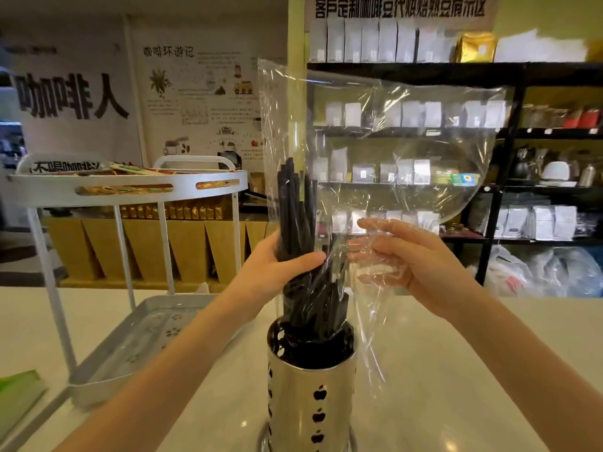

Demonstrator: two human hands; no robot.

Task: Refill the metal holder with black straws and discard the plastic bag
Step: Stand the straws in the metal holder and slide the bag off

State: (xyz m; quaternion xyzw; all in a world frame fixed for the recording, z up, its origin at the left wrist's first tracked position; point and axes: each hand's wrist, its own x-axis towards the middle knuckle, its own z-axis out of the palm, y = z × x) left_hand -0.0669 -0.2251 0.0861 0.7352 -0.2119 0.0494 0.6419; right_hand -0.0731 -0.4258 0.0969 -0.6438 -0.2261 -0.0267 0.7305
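A round metal holder (311, 399) with apple-shaped cut-outs stands on the pale counter near the bottom middle. A bundle of black straws (298, 216) stands upright with its lower ends inside the holder. A large clear plastic bag (408, 151) surrounds the straws and billows up and to the right. My left hand (277, 262) is closed around the bundle through the plastic, just above the holder's rim. To the right of the straws, my right hand (401, 256) lies behind a layer of the bag, fingers bent on the film.
A white two-tier metal rack (130, 187) stands on the counter at the left, its lower perforated tray (137, 337) reaching close to the holder. A green-edged item (19, 389) lies at the far left. Black shelves with white pouches (424, 115) fill the background.
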